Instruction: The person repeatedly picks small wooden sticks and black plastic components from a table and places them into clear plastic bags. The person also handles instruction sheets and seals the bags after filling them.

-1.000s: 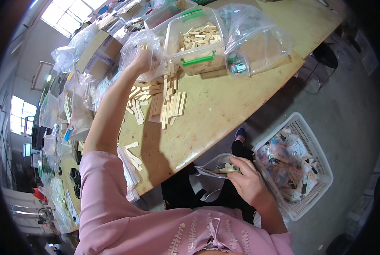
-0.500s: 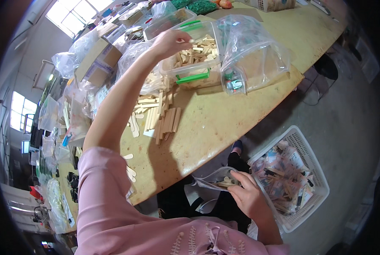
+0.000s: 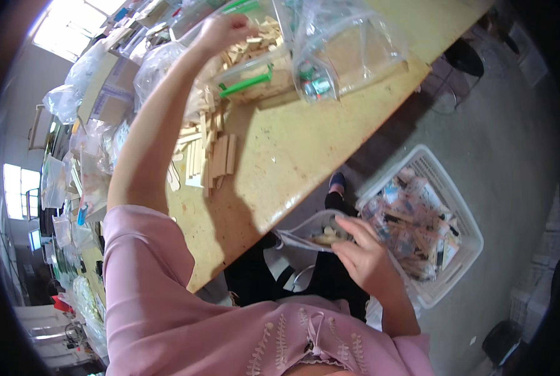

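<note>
My left hand (image 3: pixel 225 34) is stretched out over a clear plastic tub (image 3: pixel 278 83) with green clips, which holds many small wooden pieces (image 3: pixel 268 36). Its fingers are curled together, and whatever may be between them cannot be made out. Low in front of my body, my right hand (image 3: pixel 362 254) grips the edge of a clear plastic bag (image 3: pixel 297 243). The bag's mouth gapes, and a few pale wooden pieces (image 3: pixel 327 237) lie inside.
Stacked wooden sticks (image 3: pixel 220 156) lie on the yellowish table (image 3: pixel 280 156). A large clear bag (image 3: pixel 361 56) with small packets stands beside the tub. On the floor at right, a white basket (image 3: pixel 471 250) holds many filled bags. Boxes and plastic bags crowd the left.
The whole view has shifted, so the table and tub sit higher and further left. My left hand stays over the tub, its fingers curled. My right hand still holds the bag.
</note>
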